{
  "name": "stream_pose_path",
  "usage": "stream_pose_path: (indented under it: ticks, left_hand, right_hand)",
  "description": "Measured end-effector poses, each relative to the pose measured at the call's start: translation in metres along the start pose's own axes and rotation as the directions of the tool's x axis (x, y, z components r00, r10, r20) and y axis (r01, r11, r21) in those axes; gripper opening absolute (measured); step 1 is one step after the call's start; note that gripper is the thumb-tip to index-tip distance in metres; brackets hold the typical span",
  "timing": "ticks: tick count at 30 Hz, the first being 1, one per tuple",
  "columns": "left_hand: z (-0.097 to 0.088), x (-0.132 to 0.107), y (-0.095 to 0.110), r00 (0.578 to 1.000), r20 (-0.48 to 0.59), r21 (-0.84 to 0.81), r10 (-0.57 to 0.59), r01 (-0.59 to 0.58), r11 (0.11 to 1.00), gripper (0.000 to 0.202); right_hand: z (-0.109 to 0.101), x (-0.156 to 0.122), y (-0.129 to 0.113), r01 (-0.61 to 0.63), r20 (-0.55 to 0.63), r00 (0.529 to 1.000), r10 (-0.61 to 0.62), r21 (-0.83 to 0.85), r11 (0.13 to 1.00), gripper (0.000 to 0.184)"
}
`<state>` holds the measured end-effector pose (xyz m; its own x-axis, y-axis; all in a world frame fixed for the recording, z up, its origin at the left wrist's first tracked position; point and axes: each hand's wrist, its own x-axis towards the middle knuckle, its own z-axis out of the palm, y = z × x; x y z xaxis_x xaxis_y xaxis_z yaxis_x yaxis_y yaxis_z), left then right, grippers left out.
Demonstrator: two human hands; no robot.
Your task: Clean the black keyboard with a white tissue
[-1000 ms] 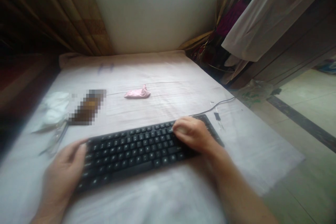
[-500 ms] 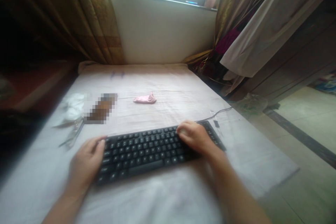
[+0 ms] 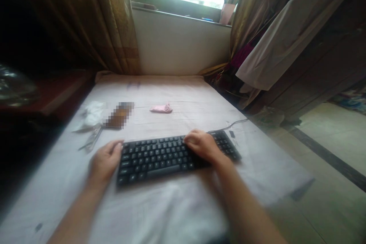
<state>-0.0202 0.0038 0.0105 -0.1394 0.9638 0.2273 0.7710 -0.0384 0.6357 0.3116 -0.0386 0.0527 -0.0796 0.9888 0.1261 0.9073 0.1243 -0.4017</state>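
A black computer keyboard [image 3: 160, 156] lies on the white sheet, its cable [image 3: 228, 125] running off to the right. My left hand [image 3: 105, 160] is closed on the keyboard's left end, with the thumb along the edge. Over the keys right of the middle rests my right hand [image 3: 203, 146], its fingers curled in. Whatever those curled fingers may hold is hidden. A small black binder clip [image 3: 231, 134] sits just beyond the keyboard's right end.
A folded pink cloth [image 3: 161, 108] lies beyond the keyboard. To the left are a blurred-out brown item [image 3: 117, 116] and a crumpled white bag [image 3: 94, 112]. The sheet [image 3: 271, 167] ends at the right above a tiled floor [image 3: 328, 152]. Curtains [image 3: 111, 26] flank the window.
The camera view has tilted up and shifted a little. My right hand has slid slightly left along the keys, while my left hand stays at the keyboard's left end.
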Motion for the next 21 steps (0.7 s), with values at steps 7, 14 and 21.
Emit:
stream_pose_path:
  ticks: [7, 14, 21]
  left_hand:
    - [-0.002, 0.002, 0.002, 1.0, -0.003, -0.01, -0.005, 0.005, 1.0, 0.03]
    - [-0.003, 0.0, 0.003, 1.0, 0.0, -0.013, 0.015, -0.015, 1.0, 0.031]
    - [-0.001, -0.002, 0.0, 0.999, 0.002, -0.012, 0.053, -0.053, 0.999, 0.034]
  right_hand:
    - [-0.004, 0.003, -0.015, 0.015, -0.023, 1.0, -0.014, 0.014, 1.0, 0.014]
    - [0.01, 0.009, -0.042, 0.063, 0.039, 0.997, -0.063, 0.024, 0.998, 0.011]
    - [0.008, 0.005, -0.025, 0.06, 0.072, 0.996, -0.061, 0.021, 0.998, 0.012]
